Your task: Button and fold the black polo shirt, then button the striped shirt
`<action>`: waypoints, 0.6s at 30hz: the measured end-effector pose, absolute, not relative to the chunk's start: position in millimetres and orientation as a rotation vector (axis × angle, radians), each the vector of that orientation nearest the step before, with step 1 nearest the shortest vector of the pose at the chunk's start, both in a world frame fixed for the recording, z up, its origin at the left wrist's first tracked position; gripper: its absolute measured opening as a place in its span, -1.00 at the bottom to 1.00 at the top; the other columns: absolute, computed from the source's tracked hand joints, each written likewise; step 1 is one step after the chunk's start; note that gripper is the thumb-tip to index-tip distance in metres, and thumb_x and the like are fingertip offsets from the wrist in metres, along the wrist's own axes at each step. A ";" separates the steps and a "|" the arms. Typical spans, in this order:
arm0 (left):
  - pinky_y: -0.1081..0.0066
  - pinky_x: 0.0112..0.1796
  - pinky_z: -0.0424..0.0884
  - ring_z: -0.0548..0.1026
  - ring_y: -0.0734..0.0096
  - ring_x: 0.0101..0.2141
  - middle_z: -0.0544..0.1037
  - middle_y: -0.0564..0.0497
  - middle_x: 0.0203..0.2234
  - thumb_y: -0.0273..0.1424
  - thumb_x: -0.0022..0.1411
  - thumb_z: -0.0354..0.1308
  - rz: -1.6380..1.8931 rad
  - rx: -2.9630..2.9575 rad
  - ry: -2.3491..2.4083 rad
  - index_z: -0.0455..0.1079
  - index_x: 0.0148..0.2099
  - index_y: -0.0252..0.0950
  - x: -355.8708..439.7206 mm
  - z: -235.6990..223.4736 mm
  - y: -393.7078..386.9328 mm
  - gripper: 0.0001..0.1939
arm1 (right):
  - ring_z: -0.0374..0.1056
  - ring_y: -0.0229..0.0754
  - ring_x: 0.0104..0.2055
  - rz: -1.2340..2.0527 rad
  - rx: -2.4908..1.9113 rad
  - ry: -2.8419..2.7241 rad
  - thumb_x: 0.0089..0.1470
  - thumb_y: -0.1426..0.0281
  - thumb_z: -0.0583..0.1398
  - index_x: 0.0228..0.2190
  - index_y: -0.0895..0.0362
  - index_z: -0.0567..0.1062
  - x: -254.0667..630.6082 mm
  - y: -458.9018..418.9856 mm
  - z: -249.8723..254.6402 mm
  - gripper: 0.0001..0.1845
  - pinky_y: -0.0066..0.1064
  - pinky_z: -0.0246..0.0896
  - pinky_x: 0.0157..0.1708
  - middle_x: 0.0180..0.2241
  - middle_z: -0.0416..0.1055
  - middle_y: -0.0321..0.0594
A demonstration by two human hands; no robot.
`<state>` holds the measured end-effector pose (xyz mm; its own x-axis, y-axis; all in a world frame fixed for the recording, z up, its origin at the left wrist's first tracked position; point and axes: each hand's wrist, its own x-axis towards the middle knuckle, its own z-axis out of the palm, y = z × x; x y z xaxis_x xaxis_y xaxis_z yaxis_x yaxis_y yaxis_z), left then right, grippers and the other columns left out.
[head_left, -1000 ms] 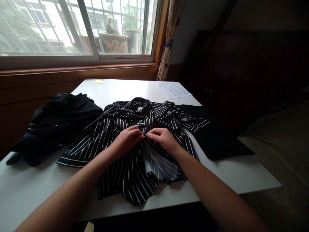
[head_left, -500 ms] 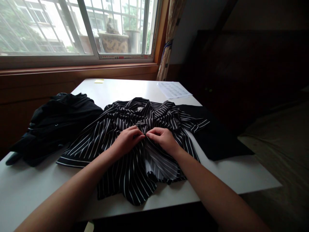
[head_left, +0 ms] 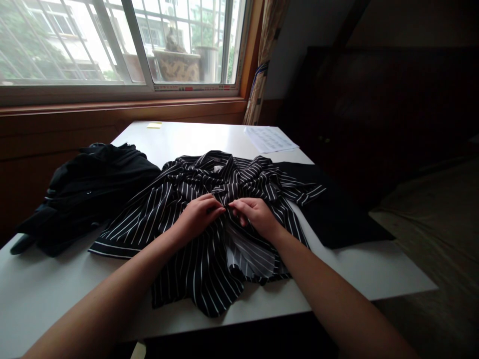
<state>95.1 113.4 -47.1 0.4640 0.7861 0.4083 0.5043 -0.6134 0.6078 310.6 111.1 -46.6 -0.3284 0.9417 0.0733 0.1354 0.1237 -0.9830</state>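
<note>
A black shirt with white stripes [head_left: 202, 264] lies spread and rumpled before me, its collar toward the window and its lower front parted, showing the paler inside. My left hand [head_left: 200, 214] pinches the front edge near the middle of the shirt. Just to the right, my right hand [head_left: 256, 215] is closed in a pinch at the same front edge, its fingertips almost meeting the left ones. Whatever small part lies between the fingertips, perhaps a button, is too small to make out.
A heap of black clothing [head_left: 93, 189] lies on the left of the white table [head_left: 392, 276]. Dark folded cloth [head_left: 337, 214] is under the right sleeve. Printed paper sheets [head_left: 270, 139] and a yellow note [head_left: 154, 125] lie toward the window [head_left: 179, 45].
My right hand's fingers have shifted slightly, with the lower fingers now showing beneath the pinch. The left hand and the shirt stay nearly as they were.
</note>
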 end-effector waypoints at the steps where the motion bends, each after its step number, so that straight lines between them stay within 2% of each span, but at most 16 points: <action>1: 0.43 -0.28 0.41 0.49 0.43 -0.33 0.51 0.00 -0.33 -0.36 0.31 0.17 0.957 2.314 1.080 0.47 -0.26 -0.30 95.0 -47.3 113.7 -0.87 | 0.24 -0.39 -0.63 1.334 -1.069 -1.595 0.13 0.13 0.19 -0.34 0.18 0.60 311.1 111.8 -47.3 -0.63 -0.51 0.10 -0.62 -0.48 0.47 -0.28; 6: 0.42 -0.29 0.42 0.49 0.43 -0.34 0.51 0.00 -0.34 -0.34 0.33 0.15 0.978 2.334 1.048 0.47 -0.25 -0.29 93.7 -48.4 115.0 -0.85 | 0.24 -0.42 -0.67 1.500 -1.092 -1.510 0.00 0.16 0.30 -0.23 0.19 0.59 313.3 114.8 -50.0 -0.61 -0.55 0.07 -0.68 -0.46 0.51 -0.26; 10: 0.43 -0.31 0.41 0.47 0.44 -0.35 0.50 0.00 -0.35 -0.35 0.32 0.16 0.974 2.352 0.997 0.47 -0.25 -0.30 93.5 -47.3 114.3 -0.86 | 0.18 -0.43 -0.69 1.505 -1.125 -1.531 -0.03 0.15 0.32 -0.27 0.19 0.59 312.7 114.9 -49.0 -0.62 -0.57 0.01 -0.72 -0.56 0.46 -0.31; 13: 0.44 -0.31 0.40 0.46 0.44 -0.35 0.49 -0.01 -0.35 -0.38 0.32 0.16 0.976 2.347 0.963 0.47 -0.26 -0.32 94.3 -46.4 113.4 -0.87 | 0.24 -0.38 -0.63 1.478 -1.124 -1.541 -0.05 0.17 0.34 -0.30 0.17 0.59 311.3 115.5 -50.2 -0.65 -0.57 0.05 -0.69 -0.58 0.43 -0.34; 18: 0.42 -0.29 0.41 0.47 0.44 -0.35 0.49 -0.01 -0.34 -0.38 0.32 0.16 0.994 2.332 0.941 0.47 -0.25 -0.32 95.4 -50.7 114.6 -0.87 | 0.31 -0.34 -0.52 1.461 -1.086 -1.556 -0.09 0.21 0.36 -0.32 0.15 0.57 310.2 117.6 -55.4 -0.68 -0.54 0.15 -0.59 -0.50 0.43 -0.34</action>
<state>95.4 114.6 -50.7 0.5117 0.7276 0.4569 0.4164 -0.6751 0.6089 310.2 117.6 -55.4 -0.3771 0.9254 -0.0381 0.0966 -0.0017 -0.9953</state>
